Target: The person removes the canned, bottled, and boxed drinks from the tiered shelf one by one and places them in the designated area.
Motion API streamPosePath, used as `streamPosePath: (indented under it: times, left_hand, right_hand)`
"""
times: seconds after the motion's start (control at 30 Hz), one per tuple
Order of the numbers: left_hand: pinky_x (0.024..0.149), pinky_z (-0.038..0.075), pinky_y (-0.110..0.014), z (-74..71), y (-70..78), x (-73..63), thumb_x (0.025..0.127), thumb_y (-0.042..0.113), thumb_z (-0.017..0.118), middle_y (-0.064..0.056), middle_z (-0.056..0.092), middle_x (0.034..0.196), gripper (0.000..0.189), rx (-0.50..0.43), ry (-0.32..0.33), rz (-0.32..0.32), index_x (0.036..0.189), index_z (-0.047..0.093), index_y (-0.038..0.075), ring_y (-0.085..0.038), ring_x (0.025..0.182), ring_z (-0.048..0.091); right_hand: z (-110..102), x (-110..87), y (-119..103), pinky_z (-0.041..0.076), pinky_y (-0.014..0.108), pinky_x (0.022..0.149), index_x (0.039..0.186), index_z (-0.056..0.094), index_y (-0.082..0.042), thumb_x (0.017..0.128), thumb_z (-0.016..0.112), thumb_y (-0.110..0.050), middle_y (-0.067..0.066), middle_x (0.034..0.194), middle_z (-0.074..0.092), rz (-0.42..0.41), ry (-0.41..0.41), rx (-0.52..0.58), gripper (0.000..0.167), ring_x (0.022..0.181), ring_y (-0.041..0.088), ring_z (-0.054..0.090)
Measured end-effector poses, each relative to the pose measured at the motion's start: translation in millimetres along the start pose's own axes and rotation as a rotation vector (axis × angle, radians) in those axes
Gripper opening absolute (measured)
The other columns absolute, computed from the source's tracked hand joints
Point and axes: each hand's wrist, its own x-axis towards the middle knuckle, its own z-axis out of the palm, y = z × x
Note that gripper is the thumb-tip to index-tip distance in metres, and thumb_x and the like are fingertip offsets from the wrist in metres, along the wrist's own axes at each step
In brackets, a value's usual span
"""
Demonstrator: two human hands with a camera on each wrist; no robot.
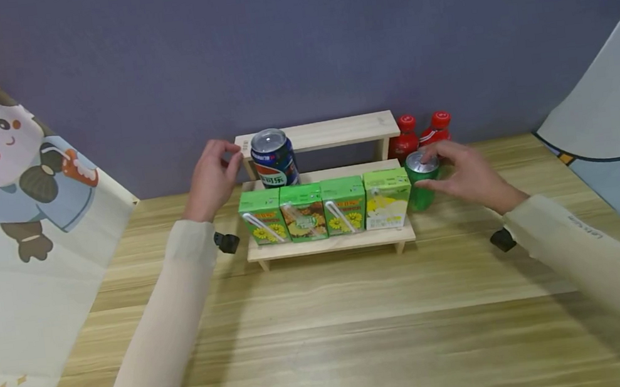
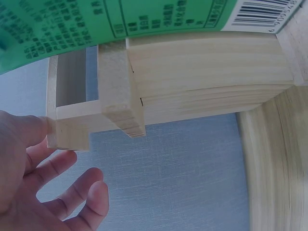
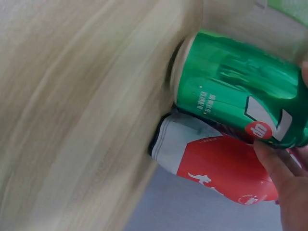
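My left hand [image 1: 212, 180] is at the left end of a two-step wooden shelf [image 1: 332, 133], thumb and forefinger pinching the corner of the upper board; its other fingers curl loosely below in the left wrist view. With my right hand [image 1: 470, 178] I grip a green 7UP can [image 3: 240, 91] by its upper part, fingers and thumb on opposite sides. The can is upright at the shelf's right end, its base at or just above the tabletop. Close behind it are red-capped bottles [image 3: 224, 168]. A dark blue Pepsi can [image 1: 274, 159] stands at the shelf's left.
Several green drink cartons [image 1: 304, 213] stand in a row on the lower step, a paler yellow-green carton [image 1: 387, 199] at the right end. The shelf is on a wood-grain table [image 1: 325, 337] against a grey-blue partition [image 1: 295, 50]. Printed cartoon panels flank both sides.
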Motion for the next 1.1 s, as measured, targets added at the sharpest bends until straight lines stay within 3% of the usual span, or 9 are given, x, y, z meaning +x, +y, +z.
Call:
streamPosePath:
  times: [0.13,0.37,0.57,0.9,1.1]
  left_hand:
    - [0.077,0.047,-0.034,-0.6,0.3,0.9,0.099,0.025,0.051,-0.005,0.049,0.116,0.026,-0.001,0.004,0.005,0.116,0.057,0.007,-0.02,0.092,0.053]
    - [0.075,0.047,-0.035,-2.3,-0.7,1.3,0.099,0.024,0.051,-0.006,0.049,0.114,0.026,-0.003,0.013,0.011,0.116,0.057,0.005,-0.021,0.09,0.053]
    - [0.074,0.046,-0.035,-1.6,-0.5,1.1,0.098,0.025,0.052,-0.005,0.049,0.116,0.026,-0.002,0.001,-0.008,0.116,0.057,0.006,-0.021,0.091,0.052]
    - [0.076,0.047,-0.036,1.6,-0.4,0.4,0.098,0.025,0.052,-0.005,0.049,0.116,0.027,-0.016,-0.005,-0.006,0.117,0.057,0.006,-0.021,0.092,0.052]
    - [0.076,0.047,-0.036,1.7,-0.7,0.6,0.099,0.025,0.051,-0.005,0.049,0.116,0.027,-0.012,-0.008,-0.006,0.117,0.057,0.006,-0.021,0.092,0.052]
  right_hand:
    - [-0.1,-0.4,2.7,0.041,0.016,0.071,0.093,0.061,-0.01,0.067,0.087,-0.016,0.002,0.106,0.061,0.033,-0.024,-0.003,0.037,0.086,0.015,0.055]
    - [-3.7,3.0,3.3,0.041,0.018,0.076,0.092,0.064,-0.012,0.069,0.086,-0.02,0.002,0.114,0.058,0.039,-0.055,0.028,0.033,0.093,0.016,0.055]
    - [-5.4,4.4,1.9,0.041,0.027,0.073,0.093,0.068,-0.012,0.069,0.086,-0.022,0.001,0.121,0.055,0.057,-0.057,0.008,0.032,0.094,0.017,0.054]
    - [-1.2,2.6,5.8,0.045,0.026,0.063,0.097,0.067,-0.012,0.068,0.086,-0.018,0.0,0.117,0.054,0.036,-0.024,0.008,0.035,0.082,0.014,0.052]
    - [0.0,1.4,5.4,0.043,0.024,0.066,0.097,0.065,-0.011,0.07,0.086,-0.017,0.003,0.118,0.053,0.033,-0.042,-0.014,0.035,0.081,0.016,0.051]
